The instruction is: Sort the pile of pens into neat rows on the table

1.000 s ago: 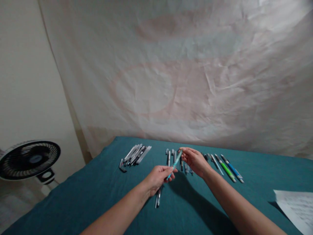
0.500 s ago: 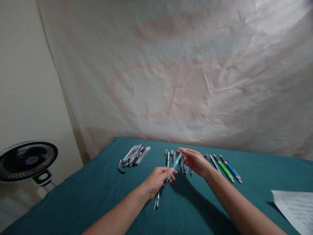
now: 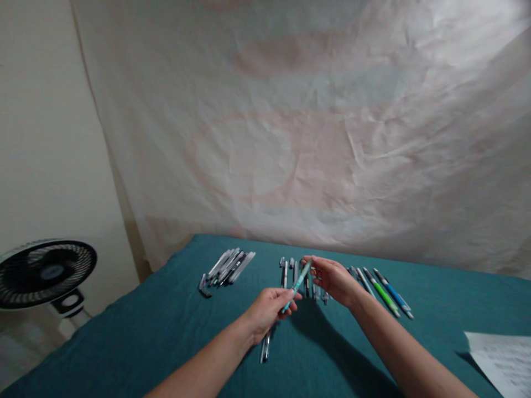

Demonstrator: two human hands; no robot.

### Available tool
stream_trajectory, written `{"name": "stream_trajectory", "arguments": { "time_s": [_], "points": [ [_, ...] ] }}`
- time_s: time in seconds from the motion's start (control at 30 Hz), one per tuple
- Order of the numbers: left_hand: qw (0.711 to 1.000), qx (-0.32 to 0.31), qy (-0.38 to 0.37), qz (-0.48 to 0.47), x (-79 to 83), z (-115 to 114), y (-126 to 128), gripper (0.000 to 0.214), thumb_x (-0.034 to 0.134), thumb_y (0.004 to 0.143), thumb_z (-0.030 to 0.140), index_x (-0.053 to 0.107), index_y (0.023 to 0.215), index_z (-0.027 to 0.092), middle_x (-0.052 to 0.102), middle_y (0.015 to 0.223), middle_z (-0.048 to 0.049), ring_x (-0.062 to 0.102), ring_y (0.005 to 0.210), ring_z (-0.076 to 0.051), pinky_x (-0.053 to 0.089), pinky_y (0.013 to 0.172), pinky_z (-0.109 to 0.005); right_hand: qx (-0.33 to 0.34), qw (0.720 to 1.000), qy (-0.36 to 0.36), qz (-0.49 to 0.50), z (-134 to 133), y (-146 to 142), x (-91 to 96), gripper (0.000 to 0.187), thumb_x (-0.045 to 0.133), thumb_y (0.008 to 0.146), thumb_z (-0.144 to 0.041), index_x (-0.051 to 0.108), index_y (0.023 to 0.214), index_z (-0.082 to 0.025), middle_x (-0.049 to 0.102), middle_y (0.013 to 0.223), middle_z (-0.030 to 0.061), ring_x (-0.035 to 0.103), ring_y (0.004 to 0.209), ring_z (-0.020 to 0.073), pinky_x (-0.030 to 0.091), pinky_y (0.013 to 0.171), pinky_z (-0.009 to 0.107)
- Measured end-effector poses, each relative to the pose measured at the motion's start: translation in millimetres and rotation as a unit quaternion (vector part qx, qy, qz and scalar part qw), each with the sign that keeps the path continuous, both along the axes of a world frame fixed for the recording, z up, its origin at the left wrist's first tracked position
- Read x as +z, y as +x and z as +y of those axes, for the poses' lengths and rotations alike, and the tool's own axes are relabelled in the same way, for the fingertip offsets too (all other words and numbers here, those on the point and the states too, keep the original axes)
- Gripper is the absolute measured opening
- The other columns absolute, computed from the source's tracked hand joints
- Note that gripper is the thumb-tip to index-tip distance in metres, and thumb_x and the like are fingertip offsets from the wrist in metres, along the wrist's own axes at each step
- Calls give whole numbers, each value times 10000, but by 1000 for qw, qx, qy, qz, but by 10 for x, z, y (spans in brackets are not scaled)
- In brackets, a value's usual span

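Observation:
A teal pen (image 3: 302, 278) is held slanting above the cloth between both hands. My left hand (image 3: 271, 309) is closed on its lower part, thumb on top. At the upper end, the fingertips of my right hand (image 3: 329, 276) pinch the pen. Behind and below the hands lies a row of pens (image 3: 284, 273), partly hidden by them. Two slim pens (image 3: 265, 349) lie near my left wrist, their far ends covered by the hand.
A pile of clear and black pens (image 3: 230, 266) lies at the back left of the green cloth (image 3: 166, 331). Right of my hands are a green pen (image 3: 381, 293) and a blue pen (image 3: 394, 293). A written sheet (image 3: 504, 356) lies at right; a fan (image 3: 45, 273) stands at left.
The view has tilted up slightly, so the table sits a little lower in the picture. Both hands keep nearly the same hold on the teal pen.

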State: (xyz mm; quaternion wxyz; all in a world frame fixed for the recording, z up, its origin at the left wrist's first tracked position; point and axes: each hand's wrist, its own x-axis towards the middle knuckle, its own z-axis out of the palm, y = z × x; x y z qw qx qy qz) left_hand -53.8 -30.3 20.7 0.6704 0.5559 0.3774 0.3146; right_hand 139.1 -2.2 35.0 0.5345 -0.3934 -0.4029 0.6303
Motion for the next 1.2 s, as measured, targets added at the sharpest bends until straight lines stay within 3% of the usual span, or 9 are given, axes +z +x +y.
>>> {"name": "stream_trajectory", "arguments": {
  "time_s": [0.2,0.37,0.47,0.6,0.73,0.97,1.07,1.2],
  "points": [
    [999,-1,22,24,-5,3,1,447,496,694,492,612,912,120,558,703,-22,432,569,-64,291,545,-199,-72,993,4,-90,-9,-15,-32,311,620,637,-434,570,663,-128,501,577,-11,436,480,48,360,434,146],
    [1000,2,14,18,11,2,1,461,500,687,498,611,919,115,556,705,-26,434,574,-69,299,552,-202,-27,999,18,-36,-7,5,4,286,652,629,-343,618,821,-134,584,759,42,491,580,69,381,476,152],
    [1000,-2,5,13,24,-10,7,456,504,688,493,611,908,108,553,706,-28,436,574,-67,297,552,-201,-12,1000,7,-15,4,0,1,319,623,656,-378,622,880,-150,595,892,72,520,650,90,397,498,163],
    [1000,-10,0,9,15,-26,16,436,507,694,481,613,903,113,554,714,-28,440,582,-67,300,561,-204,-41,998,-8,-56,20,-5,-56,351,588,664,-457,618,818,-143,590,763,50,509,608,86,390,482,167],
    [1000,-9,-6,4,-1,-24,21,425,515,692,473,615,903,118,544,706,-21,431,582,-63,298,560,-199,-68,995,5,-74,22,9,-77,273,663,613,-383,595,701,-134,526,602,-9,466,530,59,368,465,156],
    [997,-27,-61,-28,4,-16,11,394,543,683,448,614,897,125,535,706,-16,425,559,-48,294,544,-190,-7,1000,0,0,3,32,5,210,651,651,-263,627,821,-144,590,773,18,501,589,52,398,498,143],
    [995,-34,-88,-43,3,-29,17,375,555,683,431,613,886,121,524,691,-8,420,544,-38,296,545,-187,9,1000,-17,20,1,32,-4,219,626,677,-292,616,846,-153,596,849,34,521,611,62,420,508,157],
    [993,-33,-97,-51,-1,-65,40,362,573,674,416,614,871,115,531,690,-10,424,546,-36,303,549,-188,-32,998,-46,-35,19,43,-80,273,621,664,-398,592,762,-145,561,641,4,493,511,57,403,446,157]
  ]
}}
